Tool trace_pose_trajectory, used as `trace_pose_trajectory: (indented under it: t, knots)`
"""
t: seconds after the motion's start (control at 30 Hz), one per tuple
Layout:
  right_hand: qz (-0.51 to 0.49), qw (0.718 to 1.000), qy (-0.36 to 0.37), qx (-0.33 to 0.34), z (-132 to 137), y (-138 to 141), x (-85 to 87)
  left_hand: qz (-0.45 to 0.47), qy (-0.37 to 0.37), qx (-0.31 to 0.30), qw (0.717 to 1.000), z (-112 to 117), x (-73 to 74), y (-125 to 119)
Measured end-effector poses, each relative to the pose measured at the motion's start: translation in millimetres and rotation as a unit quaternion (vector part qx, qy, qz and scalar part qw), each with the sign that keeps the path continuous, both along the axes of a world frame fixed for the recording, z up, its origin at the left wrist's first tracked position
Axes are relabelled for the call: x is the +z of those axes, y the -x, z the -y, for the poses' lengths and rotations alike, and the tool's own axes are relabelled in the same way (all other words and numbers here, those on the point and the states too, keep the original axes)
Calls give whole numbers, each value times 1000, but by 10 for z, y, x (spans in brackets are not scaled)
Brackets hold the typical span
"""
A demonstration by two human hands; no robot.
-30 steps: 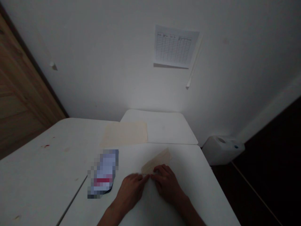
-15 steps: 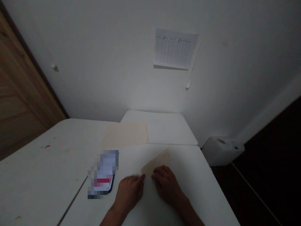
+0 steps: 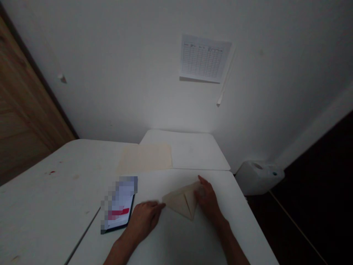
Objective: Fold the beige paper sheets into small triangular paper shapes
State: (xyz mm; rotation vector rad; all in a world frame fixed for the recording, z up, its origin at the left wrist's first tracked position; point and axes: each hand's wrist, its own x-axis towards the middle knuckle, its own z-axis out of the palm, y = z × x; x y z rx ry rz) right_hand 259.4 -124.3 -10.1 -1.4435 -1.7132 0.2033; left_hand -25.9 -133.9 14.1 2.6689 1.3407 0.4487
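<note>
Working left to right on my feed, I see a wooden door (image 3: 24, 92) at the edge, then a white table (image 3: 55, 195) with a small red mark (image 3: 52, 172) on its top. Next comes a dark-edged tablet or phone (image 3: 119, 204), lying flat; its screen is pixelated, with a red band across it, and I can't read anything there. Beyond it, a flat beige paper sheet (image 3: 145, 158) lies farther away, across the seam with a second white table (image 3: 198, 151). The left hand (image 3: 143, 221) sits just beside the device, its left fingers (image 3: 157, 208) straight, together and open, their tips at the left point of the folded paper (image 3: 180, 200), holding nothing. That paper lies on the table, folded into a triangle with its tip toward me and a crease down its middle. On the wall above hangs a printed grid chart (image 3: 205, 58), its writing too small for me to read. The right hand (image 3: 208, 198) rests on the paper's right end, its right fingers (image 3: 202, 184) loosely spread, not visibly pinching. Farther right, a white plastic container (image 3: 257, 176) sits on the floor beyond the table.
</note>
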Motion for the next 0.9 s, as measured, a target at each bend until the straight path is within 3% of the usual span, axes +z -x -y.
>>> trace_pose_trajectory:
  t: [0.17, 0.3, 0.53, 0.7, 0.9]
  knots:
    - [11, 999, 45, 20, -2, -21, 31, 35, -66, 32, 997, -50, -67, 66]
    - [-34, 997, 68, 30, 25, 6, 101, 53, -143, 55, 987, 78, -24, -121]
    - [-99, 987, 113, 62, 24, -37, 167, 70, -117, -36, 990, 199, 37, -692]
    - [-110, 983, 134, 57, 26, -66, 168, 52, -90, -50, 993, 78, -3, -831]
    - [-137, 979, 137, 68, 42, -26, 190, 40, -117, -105, 987, 5, 2, -963]
